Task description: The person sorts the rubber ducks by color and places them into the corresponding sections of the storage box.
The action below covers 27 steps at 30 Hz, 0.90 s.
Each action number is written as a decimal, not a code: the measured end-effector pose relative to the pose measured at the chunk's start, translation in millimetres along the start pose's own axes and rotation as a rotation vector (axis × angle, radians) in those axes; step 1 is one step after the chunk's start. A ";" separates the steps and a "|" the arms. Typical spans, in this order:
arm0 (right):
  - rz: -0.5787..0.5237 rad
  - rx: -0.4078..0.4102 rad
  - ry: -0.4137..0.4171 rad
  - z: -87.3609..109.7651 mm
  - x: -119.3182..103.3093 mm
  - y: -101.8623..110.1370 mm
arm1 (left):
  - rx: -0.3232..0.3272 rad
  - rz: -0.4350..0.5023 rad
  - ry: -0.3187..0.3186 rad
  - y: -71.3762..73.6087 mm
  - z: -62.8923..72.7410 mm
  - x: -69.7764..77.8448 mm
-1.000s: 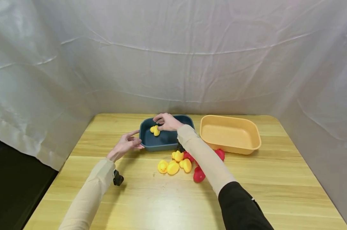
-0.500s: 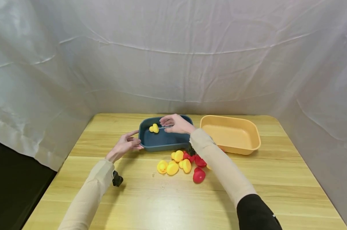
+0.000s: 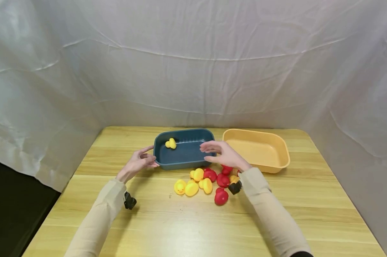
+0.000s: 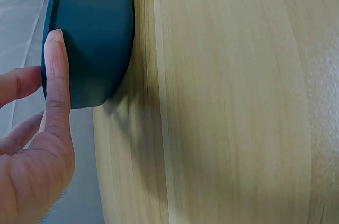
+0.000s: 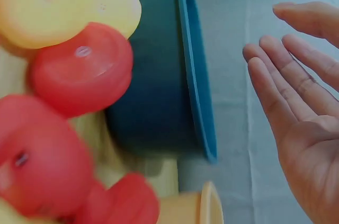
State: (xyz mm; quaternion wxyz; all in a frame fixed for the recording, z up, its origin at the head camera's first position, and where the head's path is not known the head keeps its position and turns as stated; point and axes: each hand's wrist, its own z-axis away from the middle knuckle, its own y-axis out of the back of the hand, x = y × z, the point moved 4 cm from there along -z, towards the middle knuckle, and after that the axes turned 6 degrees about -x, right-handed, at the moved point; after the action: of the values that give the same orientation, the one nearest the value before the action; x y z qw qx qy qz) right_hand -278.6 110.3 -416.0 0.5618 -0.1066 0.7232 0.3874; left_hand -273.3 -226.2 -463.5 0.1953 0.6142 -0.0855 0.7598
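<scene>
In the head view my left hand [image 3: 138, 163] touches the left end of a dark blue bin [image 3: 180, 165], its fingers fairly straight; the left wrist view has a finger [image 4: 57, 78] against the bin's outer wall. A yellow rubber duck [image 3: 171, 143] lies tipped inside, near the left end. Over the bin's right end hovers my right hand [image 3: 223, 153], fingers loosely extended and holding nothing. Just in front of the bin lie several yellow ducks [image 3: 191, 188] and several red ducks [image 3: 223, 180], some partly hidden by the right hand and its wrist camera.
An orange-yellow bin [image 3: 256, 150] stands to the right of the blue one, partly behind the right hand. Both bins are on a wooden table [image 3: 180, 228] near its back edge. A pale curtain [image 3: 193, 71] hangs behind and at the sides.
My right hand has drawn back rightward from the duck in the blue bin. That duck has shifted slightly left and back. The left hand has stayed at the bin's end.
</scene>
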 end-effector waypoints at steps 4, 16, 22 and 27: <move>0.003 0.072 0.002 28.2 8.2 4.7 | 0.001 0.005 -0.007 -0.3 0.8 0.1; -0.163 0.223 0.001 92.1 37.2 13.1 | -0.001 0.044 -0.013 -0.2 0.5 0.3; -0.239 0.202 0.049 115.4 54.0 13.0 | 0.002 0.036 -0.006 -0.4 0.7 0.0; -0.236 0.133 0.053 128.9 59.2 13.8 | 0.006 0.039 -0.004 -0.8 0.5 -1.2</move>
State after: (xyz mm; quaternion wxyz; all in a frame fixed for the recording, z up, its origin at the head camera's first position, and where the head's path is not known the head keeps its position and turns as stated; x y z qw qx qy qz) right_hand -213.2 223.9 -471.7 0.5901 -0.1637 0.7443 0.2666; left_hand -272.3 -225.9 -464.6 0.1787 0.6144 -0.0957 0.7625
